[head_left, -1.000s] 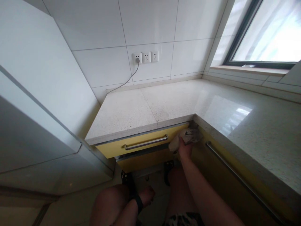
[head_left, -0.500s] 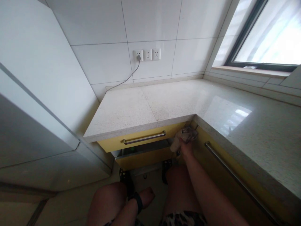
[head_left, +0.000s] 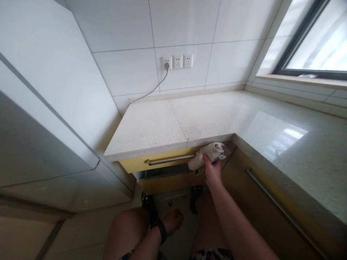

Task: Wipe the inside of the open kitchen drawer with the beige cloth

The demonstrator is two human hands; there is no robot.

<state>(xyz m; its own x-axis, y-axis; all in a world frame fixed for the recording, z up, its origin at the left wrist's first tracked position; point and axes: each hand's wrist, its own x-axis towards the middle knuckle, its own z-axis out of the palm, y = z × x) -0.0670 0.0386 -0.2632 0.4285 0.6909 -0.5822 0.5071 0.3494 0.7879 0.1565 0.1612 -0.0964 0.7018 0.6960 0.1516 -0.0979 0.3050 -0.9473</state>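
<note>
Cloth (head_left: 208,154), soft, light and limp by the look of it, sits bunched in the right hand's (head_left: 211,172) grasp against the drawer (head_left: 141,164) front under the counter (head_left: 151,130) edge's inner corner, best gripped by its bulk, while the left hand (head_left: 173,220) rests loosely curled, holding nothing.

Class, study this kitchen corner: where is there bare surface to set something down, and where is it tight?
The countertop shows bare from the sockets and cable to the window sill. It is tight at the inner corner, where the right hand presses a cloth beside the drawer handle.
</note>
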